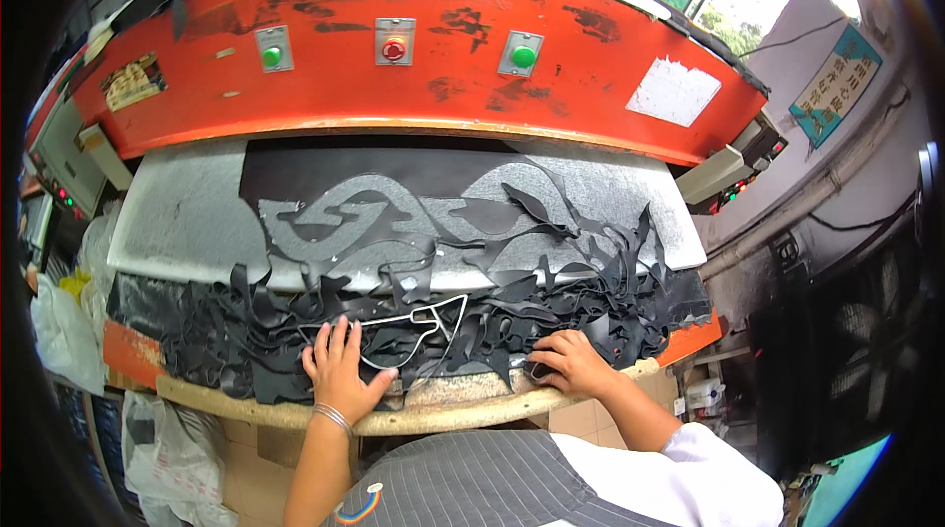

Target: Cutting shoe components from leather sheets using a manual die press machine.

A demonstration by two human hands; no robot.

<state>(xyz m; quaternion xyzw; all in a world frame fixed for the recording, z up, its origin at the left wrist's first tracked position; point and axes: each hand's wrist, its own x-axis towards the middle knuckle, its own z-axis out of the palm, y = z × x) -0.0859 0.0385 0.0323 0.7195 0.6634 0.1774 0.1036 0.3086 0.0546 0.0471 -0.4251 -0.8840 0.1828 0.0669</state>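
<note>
My left hand (343,370) lies with fingers spread over the near edge of the black offcuts. Its fingertips reach the left part of a cutting die (429,326), a thin pale metal outline with a pointed end at the right. My right hand (571,362) rests farther right on the black scraps (591,301), fingers slightly bent and apart, with nothing visible in them. Behind the heap, a dark sheet (369,168) of leather-like material lies on the pale cutting bed (187,212), with curved shapes cut out of it.
A red press beam (325,84) spans the bed, bearing green buttons (523,57) and a red stop button (394,49). A worn, pale front edge (463,416) runs before me. White plastic bags (69,330) stand at left; a dark fan (866,330) is at right.
</note>
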